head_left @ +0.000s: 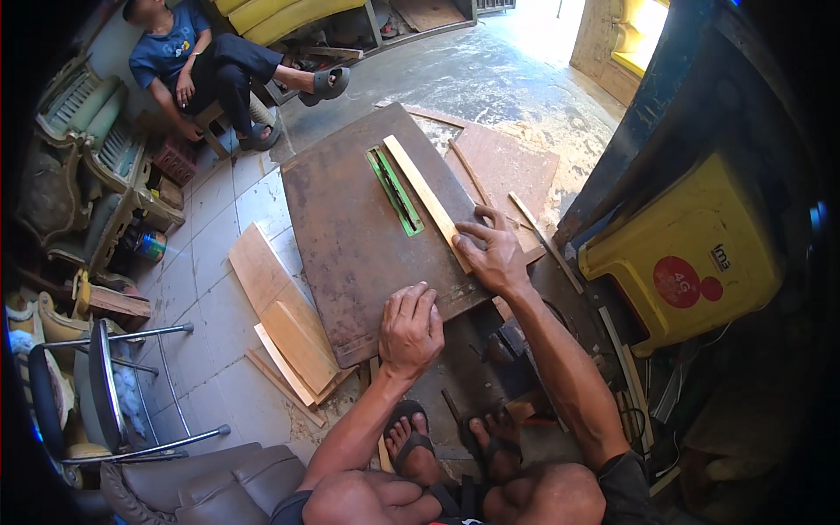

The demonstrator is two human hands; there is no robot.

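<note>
A brown, rust-stained table saw top point(341, 236) stands in front of me. A green slotted insert point(395, 192) is set into it, with a dark slot along its middle. Just right of the insert lies a long pale wooden strip point(420, 179), roughly parallel to the slot. My right hand point(493, 249) grips the strip's near end, thumb and fingers bent around it. My left hand point(411, 331) rests at the table's near edge with its fingers curled together; its palm side is hidden.
Wooden boards point(293, 324) lean at the table's left. Thin wood offcuts point(544, 241) and sawdust lie beyond its right side. A yellow plastic stool point(691, 254) is at right. Metal-framed chairs point(114, 394) stand at left. Another person point(206, 74) sits at the far left.
</note>
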